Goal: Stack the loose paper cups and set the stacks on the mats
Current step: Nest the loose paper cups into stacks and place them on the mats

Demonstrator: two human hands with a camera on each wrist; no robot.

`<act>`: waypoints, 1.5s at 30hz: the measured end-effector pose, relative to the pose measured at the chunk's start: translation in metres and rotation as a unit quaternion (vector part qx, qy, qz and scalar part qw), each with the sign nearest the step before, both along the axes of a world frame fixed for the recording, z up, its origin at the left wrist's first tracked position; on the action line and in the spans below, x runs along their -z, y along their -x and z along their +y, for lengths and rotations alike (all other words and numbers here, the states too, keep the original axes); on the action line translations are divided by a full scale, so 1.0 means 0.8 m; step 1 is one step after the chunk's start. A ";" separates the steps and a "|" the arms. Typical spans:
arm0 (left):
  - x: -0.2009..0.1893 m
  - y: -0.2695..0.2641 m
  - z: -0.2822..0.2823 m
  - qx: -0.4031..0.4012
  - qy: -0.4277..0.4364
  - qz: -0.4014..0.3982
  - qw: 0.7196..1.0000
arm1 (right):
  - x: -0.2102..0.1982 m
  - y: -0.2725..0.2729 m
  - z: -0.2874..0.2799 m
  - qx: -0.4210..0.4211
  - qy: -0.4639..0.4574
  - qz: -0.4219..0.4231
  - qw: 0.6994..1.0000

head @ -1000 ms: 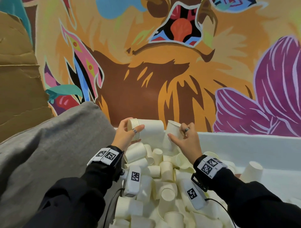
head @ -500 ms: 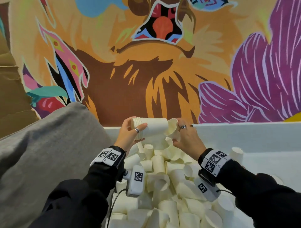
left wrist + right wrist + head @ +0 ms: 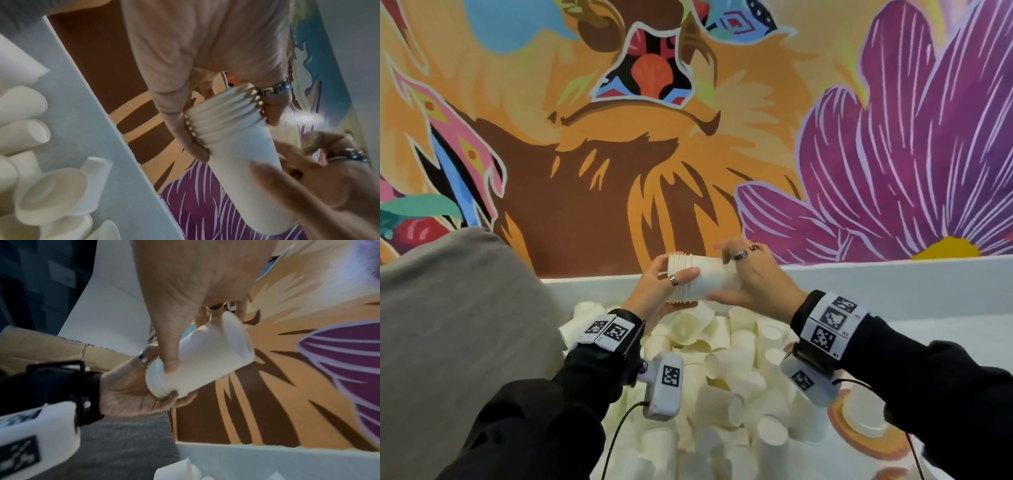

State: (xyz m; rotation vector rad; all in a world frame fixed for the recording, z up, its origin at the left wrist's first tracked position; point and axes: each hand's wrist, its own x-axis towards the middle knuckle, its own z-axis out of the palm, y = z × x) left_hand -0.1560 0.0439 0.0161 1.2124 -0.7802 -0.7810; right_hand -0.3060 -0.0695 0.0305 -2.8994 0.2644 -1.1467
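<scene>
A stack of nested white paper cups (image 3: 700,282) lies sideways in the air above a pile of loose cups (image 3: 722,359). My left hand (image 3: 676,282) grips its ribbed rim end, thumb on the near side. My right hand (image 3: 732,274) grips the base end, fingers over the top and thumb underneath. In the left wrist view the stack (image 3: 242,146) shows several rims between my left hand's fingers (image 3: 174,126), with the right hand (image 3: 329,186) blurred at its base. In the right wrist view the stack (image 3: 205,356) runs from the right hand (image 3: 195,288) down to the left hand (image 3: 127,391).
The loose cups fill a white bin whose far wall (image 3: 893,274) stands before a painted mural. A grey cushion (image 3: 448,325) borders the bin on the left. At the lower right lies an orange-ringed mat (image 3: 839,428) with cups (image 3: 866,411) on it.
My right hand carried a single cup to the stack's base end and slid it on. Both hands and the stack have risen a little above the pile.
</scene>
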 end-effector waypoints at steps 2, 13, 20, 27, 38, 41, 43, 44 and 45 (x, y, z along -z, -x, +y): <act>-0.002 0.017 -0.017 -0.003 0.005 0.014 1.000 | -0.008 0.030 -0.025 0.049 -0.103 0.025 0.993; -0.009 0.111 -0.124 0.042 -0.059 -0.022 0.997 | -0.020 0.135 -0.125 -0.024 -0.512 -0.008 0.859; 0.015 0.153 -0.190 0.123 -0.119 -0.099 0.980 | -0.006 0.176 -0.189 -0.019 -0.547 -0.078 0.833; 0.046 0.188 -0.258 0.108 -0.159 -0.253 0.948 | 0.015 0.179 -0.241 0.008 -0.428 -0.047 0.903; 0.128 0.177 -0.358 0.033 -0.246 -0.301 0.921 | 0.060 0.155 -0.299 -0.011 -0.333 0.053 0.941; 0.136 0.182 -0.359 0.018 -0.281 -0.286 0.916 | 0.078 0.147 -0.309 -0.003 -0.327 0.080 0.942; 0.147 0.181 -0.363 0.026 -0.301 -0.280 0.911 | 0.091 0.141 -0.316 0.012 -0.324 0.109 0.940; 0.150 0.181 -0.364 0.033 -0.308 -0.276 0.910 | 0.097 0.138 -0.319 0.023 -0.322 0.129 0.938; 0.154 0.181 -0.365 0.042 -0.314 -0.272 0.909 | 0.103 0.135 -0.322 0.033 -0.324 0.150 0.934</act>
